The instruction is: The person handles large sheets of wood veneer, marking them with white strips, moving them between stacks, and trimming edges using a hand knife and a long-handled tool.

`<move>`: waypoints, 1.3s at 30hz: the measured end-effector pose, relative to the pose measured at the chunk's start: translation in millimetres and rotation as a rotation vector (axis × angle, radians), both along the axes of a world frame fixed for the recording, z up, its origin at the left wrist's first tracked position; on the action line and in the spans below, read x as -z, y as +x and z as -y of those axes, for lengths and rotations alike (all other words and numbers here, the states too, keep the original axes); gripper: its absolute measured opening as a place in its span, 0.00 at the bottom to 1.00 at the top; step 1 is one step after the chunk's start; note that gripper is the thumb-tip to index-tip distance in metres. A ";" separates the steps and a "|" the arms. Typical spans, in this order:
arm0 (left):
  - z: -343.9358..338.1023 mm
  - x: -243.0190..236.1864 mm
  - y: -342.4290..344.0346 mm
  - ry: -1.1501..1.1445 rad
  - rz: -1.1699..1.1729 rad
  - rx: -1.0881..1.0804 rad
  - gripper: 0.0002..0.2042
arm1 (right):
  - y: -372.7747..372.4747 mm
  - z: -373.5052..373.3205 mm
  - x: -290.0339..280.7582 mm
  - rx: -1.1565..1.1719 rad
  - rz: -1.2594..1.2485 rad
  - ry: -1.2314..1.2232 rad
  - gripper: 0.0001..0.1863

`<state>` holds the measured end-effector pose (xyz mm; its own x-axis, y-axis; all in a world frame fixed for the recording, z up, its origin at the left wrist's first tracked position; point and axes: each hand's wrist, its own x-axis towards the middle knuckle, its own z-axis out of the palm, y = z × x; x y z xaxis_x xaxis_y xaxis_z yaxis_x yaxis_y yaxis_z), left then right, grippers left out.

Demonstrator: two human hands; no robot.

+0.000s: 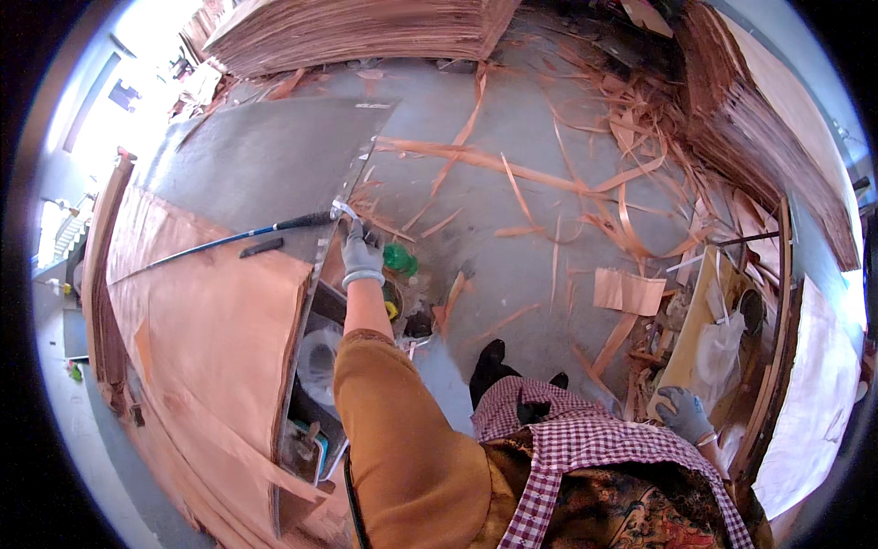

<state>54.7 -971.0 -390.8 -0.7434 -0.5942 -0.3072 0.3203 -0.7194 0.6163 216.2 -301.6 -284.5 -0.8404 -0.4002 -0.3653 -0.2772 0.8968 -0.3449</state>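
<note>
My left hand [362, 254], in a grey glove, reaches to the edge of the worktable on the left. Its fingers are bent together around something near a small white piece [343, 209], which I cannot make out. Right beside them ends the dark grip of a long thin blue rod [227, 241], which lies across the table. A short black object [262, 248] rests just below the rod. My right hand [684, 414], also gloved, hangs low at the right with its fingers loosely apart and nothing visible in them. It is nearest a yellowish board [688, 320] and a white plastic bag [720, 352].
Wood veneer sheets [206, 320] cover the near part of the table, beside a dark smooth surface [265, 151]. Veneer stacks stand at the back [366, 37] and right [759, 137]. Loose veneer strips [512, 165] litter the floor. A green object [400, 259] is by my left wrist.
</note>
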 end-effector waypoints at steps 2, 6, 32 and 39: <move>8.6 10.9 -17.9 -0.015 -0.064 -0.122 0.12 | -1.2 24.8 4.3 -0.032 -0.009 0.037 0.17; 17.5 4.2 -12.3 0.051 -0.085 -0.046 0.16 | -1.2 69.1 24.3 -0.018 0.067 -0.073 0.18; -574.0 -154.8 77.3 -0.515 -0.290 2.162 0.02 | 80.5 4.8 -13.5 0.991 -0.444 -1.180 0.16; -672.3 -142.4 88.9 -0.169 -0.383 2.289 0.05 | 123.5 -15.9 -30.1 1.432 -0.541 -1.450 0.14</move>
<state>143.6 -298.6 -248.5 0.0166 0.9951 -0.0976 -0.5695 0.0896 0.8171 339.7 -285.7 -254.4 -0.6358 0.7601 -0.1339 -0.0922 -0.2470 -0.9646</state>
